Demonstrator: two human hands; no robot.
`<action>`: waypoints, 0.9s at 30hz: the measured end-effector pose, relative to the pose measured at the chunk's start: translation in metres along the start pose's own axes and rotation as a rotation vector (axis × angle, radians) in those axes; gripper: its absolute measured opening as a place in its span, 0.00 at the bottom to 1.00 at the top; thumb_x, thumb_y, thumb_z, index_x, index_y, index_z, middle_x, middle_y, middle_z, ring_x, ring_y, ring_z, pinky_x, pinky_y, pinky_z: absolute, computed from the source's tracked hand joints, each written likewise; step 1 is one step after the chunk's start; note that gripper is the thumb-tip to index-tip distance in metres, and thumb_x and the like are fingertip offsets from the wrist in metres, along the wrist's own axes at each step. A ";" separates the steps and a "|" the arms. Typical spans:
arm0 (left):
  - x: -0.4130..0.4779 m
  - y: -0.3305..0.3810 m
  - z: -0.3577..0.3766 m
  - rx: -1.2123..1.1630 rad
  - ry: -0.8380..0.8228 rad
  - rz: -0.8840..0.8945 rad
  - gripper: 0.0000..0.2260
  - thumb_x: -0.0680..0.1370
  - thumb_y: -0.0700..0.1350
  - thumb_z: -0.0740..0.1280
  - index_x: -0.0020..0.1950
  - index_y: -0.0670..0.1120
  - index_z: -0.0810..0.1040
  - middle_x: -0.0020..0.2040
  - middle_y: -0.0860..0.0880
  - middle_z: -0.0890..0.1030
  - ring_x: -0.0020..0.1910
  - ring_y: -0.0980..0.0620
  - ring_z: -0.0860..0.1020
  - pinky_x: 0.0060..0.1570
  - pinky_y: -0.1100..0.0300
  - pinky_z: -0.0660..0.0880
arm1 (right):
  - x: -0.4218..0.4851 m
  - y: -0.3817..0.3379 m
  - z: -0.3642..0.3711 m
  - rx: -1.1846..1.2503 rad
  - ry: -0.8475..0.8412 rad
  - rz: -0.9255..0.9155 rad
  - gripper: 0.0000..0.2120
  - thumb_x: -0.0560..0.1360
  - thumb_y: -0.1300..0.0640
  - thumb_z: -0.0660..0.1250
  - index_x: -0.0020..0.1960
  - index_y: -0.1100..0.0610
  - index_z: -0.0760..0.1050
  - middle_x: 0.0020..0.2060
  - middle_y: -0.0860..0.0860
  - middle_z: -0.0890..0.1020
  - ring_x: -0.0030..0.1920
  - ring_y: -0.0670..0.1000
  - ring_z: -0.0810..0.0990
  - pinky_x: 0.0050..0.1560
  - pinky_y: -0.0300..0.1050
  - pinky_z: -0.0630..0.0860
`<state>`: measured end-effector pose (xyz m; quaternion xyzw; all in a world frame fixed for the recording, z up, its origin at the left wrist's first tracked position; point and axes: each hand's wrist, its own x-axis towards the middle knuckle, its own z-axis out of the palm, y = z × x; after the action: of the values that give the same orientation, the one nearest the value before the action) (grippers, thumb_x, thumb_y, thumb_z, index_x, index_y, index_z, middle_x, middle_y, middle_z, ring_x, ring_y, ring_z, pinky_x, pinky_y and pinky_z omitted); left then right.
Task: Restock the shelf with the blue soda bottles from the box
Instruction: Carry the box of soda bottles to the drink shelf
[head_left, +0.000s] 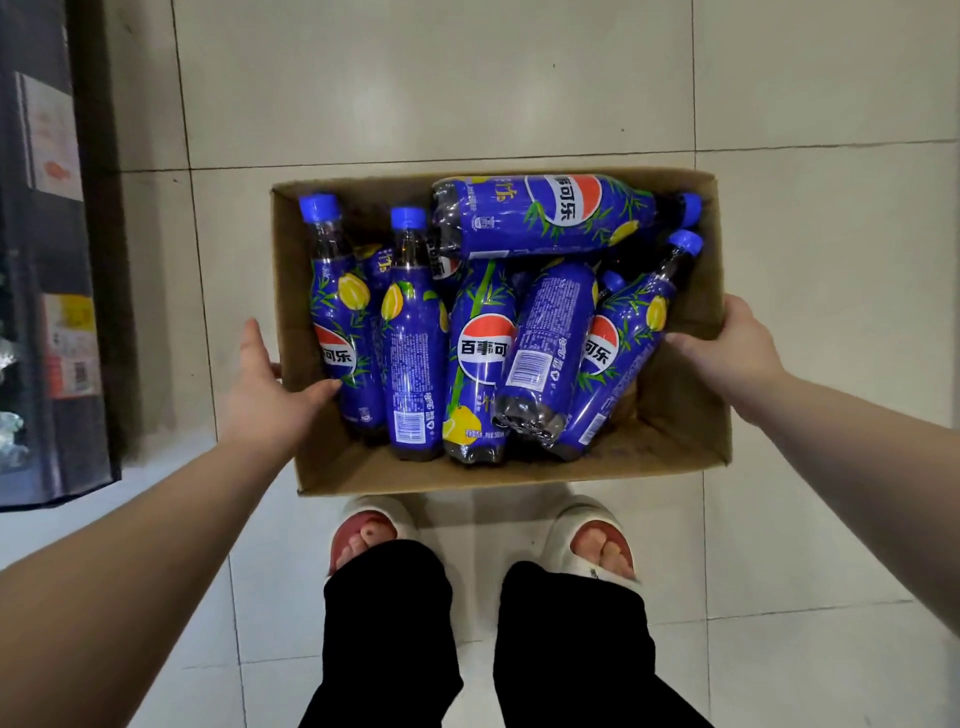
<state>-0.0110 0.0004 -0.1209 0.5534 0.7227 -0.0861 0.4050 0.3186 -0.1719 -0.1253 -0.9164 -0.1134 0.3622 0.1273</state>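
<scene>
Cardboard walls are what I hold: my left grip pinches the left side of the box, thumb inside and fingers outside, and my right grip is clamped on the right side the same way. The blue soda bottles all lie in the box, most side by side with caps pointing away from me, one laid crosswise at the far end. I hold no bottle, so I judge the restocking has not begun and every bottle is left to move. Whether the box rests on the tiled floor I cannot tell. A dark cabinet stands at my left; whether it is the shelf is unclear.
</scene>
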 end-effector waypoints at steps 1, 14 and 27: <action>0.003 -0.001 0.002 -0.050 0.005 -0.019 0.42 0.70 0.45 0.73 0.75 0.51 0.49 0.67 0.40 0.72 0.61 0.39 0.74 0.59 0.44 0.73 | 0.003 0.001 0.001 0.015 0.012 0.011 0.25 0.70 0.54 0.71 0.65 0.58 0.68 0.60 0.59 0.77 0.60 0.61 0.75 0.59 0.54 0.74; 0.010 -0.002 0.011 -0.052 0.057 -0.042 0.13 0.73 0.41 0.66 0.58 0.46 0.75 0.55 0.41 0.80 0.54 0.39 0.78 0.56 0.45 0.75 | 0.018 0.006 0.005 0.015 0.061 0.013 0.14 0.70 0.57 0.69 0.55 0.56 0.77 0.53 0.61 0.81 0.54 0.62 0.80 0.57 0.57 0.76; -0.078 0.007 -0.058 -0.051 0.075 -0.038 0.11 0.74 0.40 0.65 0.56 0.45 0.78 0.50 0.41 0.81 0.49 0.39 0.78 0.53 0.48 0.76 | -0.073 -0.011 -0.061 0.016 0.076 0.027 0.10 0.72 0.60 0.67 0.53 0.58 0.78 0.47 0.60 0.82 0.48 0.60 0.80 0.52 0.52 0.77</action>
<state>-0.0289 -0.0209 -0.0275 0.5318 0.7498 -0.0549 0.3900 0.3074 -0.1929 -0.0328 -0.9299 -0.0933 0.3297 0.1338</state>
